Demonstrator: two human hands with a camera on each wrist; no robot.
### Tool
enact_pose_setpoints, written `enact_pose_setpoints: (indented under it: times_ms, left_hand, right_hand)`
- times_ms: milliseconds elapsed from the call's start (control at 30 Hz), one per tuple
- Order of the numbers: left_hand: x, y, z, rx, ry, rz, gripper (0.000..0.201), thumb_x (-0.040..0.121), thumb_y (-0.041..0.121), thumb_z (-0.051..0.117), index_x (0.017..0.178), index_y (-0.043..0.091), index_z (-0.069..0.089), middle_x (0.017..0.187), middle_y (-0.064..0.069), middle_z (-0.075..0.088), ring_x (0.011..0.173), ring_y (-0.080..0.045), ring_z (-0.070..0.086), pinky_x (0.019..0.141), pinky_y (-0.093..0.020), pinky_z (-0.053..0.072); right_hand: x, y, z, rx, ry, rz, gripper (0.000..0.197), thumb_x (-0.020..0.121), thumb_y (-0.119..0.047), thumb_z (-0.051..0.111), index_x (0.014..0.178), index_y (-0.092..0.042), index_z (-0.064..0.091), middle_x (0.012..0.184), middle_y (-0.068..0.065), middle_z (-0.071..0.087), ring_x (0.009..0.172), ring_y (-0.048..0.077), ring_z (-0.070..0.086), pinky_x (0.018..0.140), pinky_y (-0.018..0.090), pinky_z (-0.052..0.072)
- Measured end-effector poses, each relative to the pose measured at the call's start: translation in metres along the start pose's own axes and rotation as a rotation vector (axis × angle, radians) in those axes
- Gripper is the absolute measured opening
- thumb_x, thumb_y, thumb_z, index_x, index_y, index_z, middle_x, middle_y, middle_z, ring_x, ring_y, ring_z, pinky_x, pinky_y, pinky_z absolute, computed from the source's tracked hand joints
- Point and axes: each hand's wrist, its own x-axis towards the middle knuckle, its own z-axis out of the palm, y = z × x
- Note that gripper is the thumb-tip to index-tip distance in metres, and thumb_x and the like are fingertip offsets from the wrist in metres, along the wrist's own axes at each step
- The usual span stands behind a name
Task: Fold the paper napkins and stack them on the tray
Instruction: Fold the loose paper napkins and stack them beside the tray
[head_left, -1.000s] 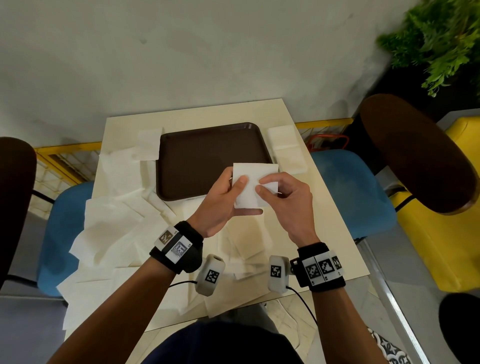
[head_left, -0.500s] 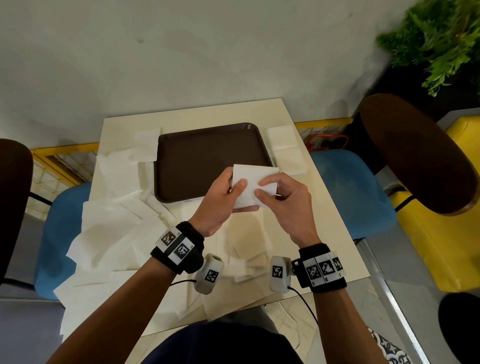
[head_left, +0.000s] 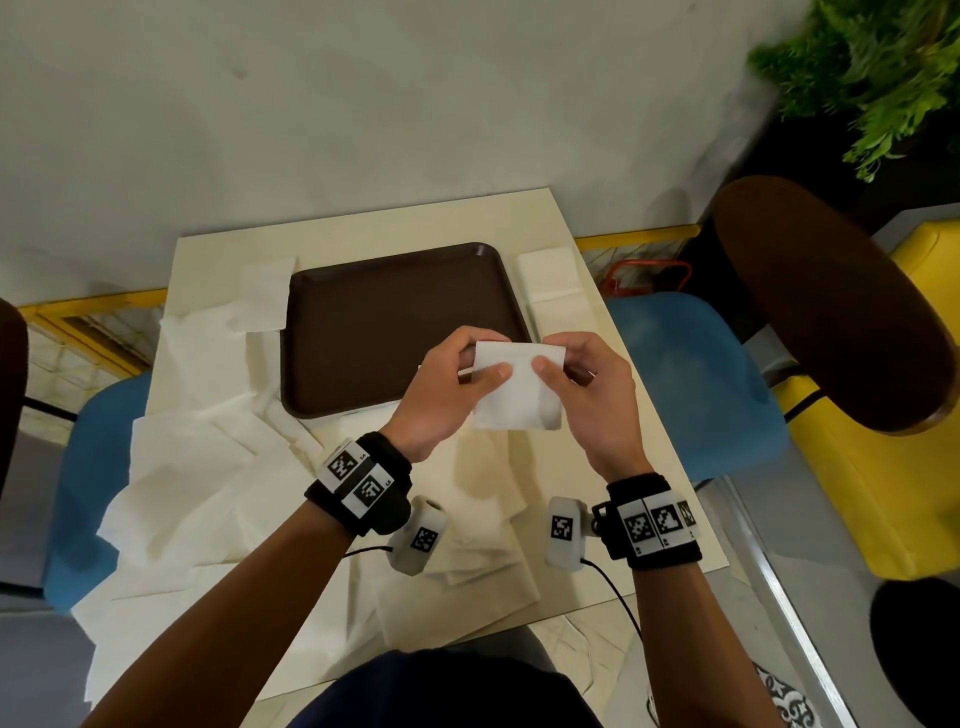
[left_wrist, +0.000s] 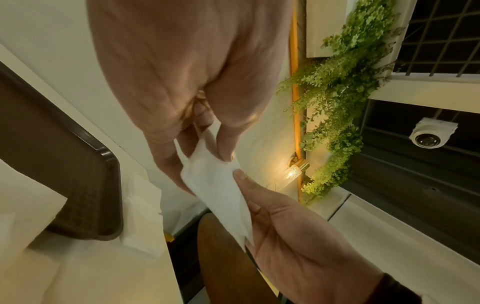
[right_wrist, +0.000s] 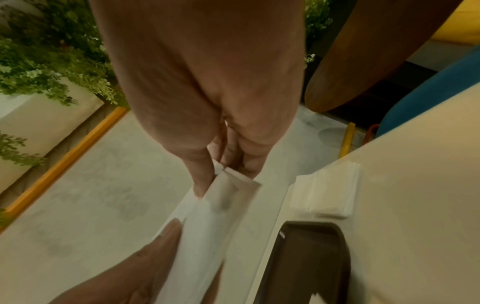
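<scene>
Pinching the small white folded paper napkin (head_left: 517, 387) between thumbs and fingers of our left hand (head_left: 447, 395) and right hand (head_left: 589, 395), above the worktop at the brown plastic tray's (head_left: 363, 332) four o'clock corner, we should square its edges before creasing.
</scene>
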Motion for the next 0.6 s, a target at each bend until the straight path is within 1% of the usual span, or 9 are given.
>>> enact_pose_setpoints:
  times_ms: [67,133,200,267,333,400,433,500,600]
  left_hand:
    - [0.015,0.003,0.004,0.046,0.026,0.014,0.024,0.098,0.022,0.078,0.120,0.020,0.070,0.114,0.005,0.076,0.106,-0.013,0.073,0.087,-0.034,0.060]
    - [0.031,0.006,0.009,0.108,0.027,0.030,0.021,0.095,0.023,0.081,0.114,0.020,0.074,0.107,0.007,0.079,0.101,-0.008,0.073,0.088,-0.028,0.057]
    - [0.045,0.009,0.015,0.166,0.018,0.051,0.018,0.093,0.022,0.083,0.110,0.020,0.075,0.102,0.008,0.080,0.099,-0.006,0.074,0.084,-0.023,0.054]
    - [0.058,0.010,0.023,0.218,0.006,0.077,0.017,0.092,0.021,0.084,0.107,0.019,0.076,0.100,0.010,0.080,0.097,-0.003,0.074,0.079,-0.015,0.050]
    - [0.071,0.010,0.031,0.259,-0.017,0.099,0.016,0.091,0.023,0.085,0.104,0.018,0.077,0.100,0.011,0.079,0.099,-0.001,0.074,0.078,-0.012,0.049]
    - [0.083,0.007,0.038,0.294,-0.032,0.111,0.014,0.092,0.025,0.085,0.102,0.018,0.078,0.099,0.010,0.080,0.100,0.000,0.074,0.079,-0.010,0.048]
    - [0.089,0.005,0.041,0.308,-0.034,0.113,0.013,0.092,0.024,0.084,0.101,0.018,0.078,0.099,0.010,0.080,0.100,0.001,0.074,0.079,-0.009,0.047]
    - [0.101,0.002,0.044,0.332,-0.038,0.107,0.011,0.092,0.021,0.084,0.101,0.017,0.078,0.097,0.008,0.080,0.098,0.002,0.074,0.078,-0.007,0.047]
    - [0.116,-0.003,0.045,0.421,-0.046,0.103,0.012,0.093,0.025,0.083,0.103,0.019,0.080,0.097,0.011,0.080,0.093,0.005,0.073,0.074,-0.005,0.044]
  right_hand:
    - [0.008,0.003,-0.008,-0.041,-0.053,0.000,0.019,0.099,-0.018,0.078,0.115,-0.026,0.073,0.103,-0.013,0.077,0.099,0.010,0.075,0.083,0.034,0.065]
    - [0.019,0.005,-0.016,-0.102,-0.086,0.006,0.017,0.099,-0.022,0.078,0.115,-0.027,0.073,0.104,-0.012,0.078,0.099,0.011,0.075,0.087,0.038,0.066]
    - [0.031,0.007,-0.024,-0.159,-0.102,0.008,0.017,0.099,-0.025,0.079,0.115,-0.026,0.074,0.104,-0.010,0.078,0.098,0.011,0.075,0.088,0.039,0.065]
    - [0.044,0.007,-0.031,-0.217,-0.126,-0.017,0.016,0.099,-0.032,0.079,0.113,-0.025,0.075,0.103,-0.010,0.078,0.096,0.011,0.074,0.083,0.032,0.063]
    - [0.058,0.007,-0.034,-0.287,-0.154,-0.051,0.015,0.099,-0.037,0.077,0.109,-0.025,0.076,0.099,-0.013,0.077,0.092,0.006,0.071,0.075,0.020,0.056]
    - [0.072,0.008,-0.035,-0.352,-0.178,-0.083,0.011,0.102,-0.034,0.075,0.103,-0.023,0.076,0.092,-0.013,0.077,0.088,0.003,0.069,0.070,0.015,0.050]
    - [0.078,0.010,-0.035,-0.384,-0.187,-0.106,0.010,0.103,-0.031,0.075,0.101,-0.021,0.075,0.088,-0.012,0.076,0.085,0.004,0.068,0.068,0.015,0.049]
    - [0.091,0.014,-0.038,-0.442,-0.210,-0.148,0.009,0.104,-0.026,0.073,0.098,-0.019,0.073,0.084,-0.009,0.075,0.079,0.008,0.066,0.067,0.019,0.048]
    - [0.109,0.019,-0.043,-0.500,-0.265,-0.188,0.008,0.105,-0.022,0.070,0.100,-0.016,0.071,0.087,-0.003,0.073,0.080,0.013,0.065,0.070,0.027,0.050]
